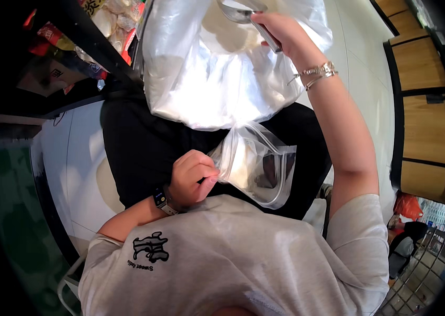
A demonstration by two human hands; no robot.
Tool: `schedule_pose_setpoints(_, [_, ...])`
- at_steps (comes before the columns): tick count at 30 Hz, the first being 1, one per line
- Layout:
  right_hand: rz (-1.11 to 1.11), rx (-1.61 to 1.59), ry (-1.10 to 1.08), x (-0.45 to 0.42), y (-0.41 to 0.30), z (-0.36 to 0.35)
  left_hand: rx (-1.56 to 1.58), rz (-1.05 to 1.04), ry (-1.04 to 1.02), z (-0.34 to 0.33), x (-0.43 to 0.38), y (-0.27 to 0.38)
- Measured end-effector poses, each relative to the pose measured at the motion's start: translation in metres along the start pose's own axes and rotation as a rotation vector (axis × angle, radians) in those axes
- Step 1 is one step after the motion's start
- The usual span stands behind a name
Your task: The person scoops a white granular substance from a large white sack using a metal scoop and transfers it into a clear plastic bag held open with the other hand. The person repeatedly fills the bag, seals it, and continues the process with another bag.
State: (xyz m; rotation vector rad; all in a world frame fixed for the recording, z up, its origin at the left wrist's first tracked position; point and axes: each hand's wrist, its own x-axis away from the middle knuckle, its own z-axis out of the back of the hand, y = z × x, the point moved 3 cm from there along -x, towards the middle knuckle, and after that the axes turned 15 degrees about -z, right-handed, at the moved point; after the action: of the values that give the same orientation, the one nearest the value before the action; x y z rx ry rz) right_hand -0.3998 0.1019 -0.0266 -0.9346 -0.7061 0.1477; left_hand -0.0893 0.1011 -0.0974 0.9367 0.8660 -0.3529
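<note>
My left hand (194,179) pinches the edge of a clear zip-top plastic bag (281,173) above my lap. Some whitish contents show through that bag's middle. Farther forward, my right hand (287,37) grips the handle of a metal scoop (238,14). White material lies in the scoop's bowl, partly cut off by the picture's top edge. Below the scoop is a large translucent plastic bag (226,94), its mouth spread wide around a pale, loose powder or grain (226,37). The zip-top bag's upper edge lies against the big bag's near side.
Packaged goods (114,23) sit on a dark-framed shelf (123,73) at the left. Wooden cabinet fronts (427,122) run along the right. Light floor tiles (368,79) lie between. A metal wire cart or rack (415,272), an orange plastic bag (408,207) and another person (402,245) appear lower right.
</note>
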Motion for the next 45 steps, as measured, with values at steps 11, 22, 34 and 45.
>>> schedule_pose_setpoints(11, [0.285,0.26,0.032,-0.008,-0.015,-0.008,0.001,0.051,-0.055,-0.002,0.008,0.0])
schedule_pose_setpoints(22, [0.358,0.401,0.098,-0.013,-0.013,-0.007,-0.013,0.05,-0.038,-0.009,0.012,-0.003])
schedule_pose_setpoints(34, [0.274,0.201,0.091,0.007,0.037,-0.007,0.012,0.028,-0.05,-0.007,0.006,-0.002])
schedule_pose_setpoints(45, [0.232,0.625,0.301,-0.019,-0.009,0.022,0.002,-0.003,-0.023,-0.005,0.0,0.0])
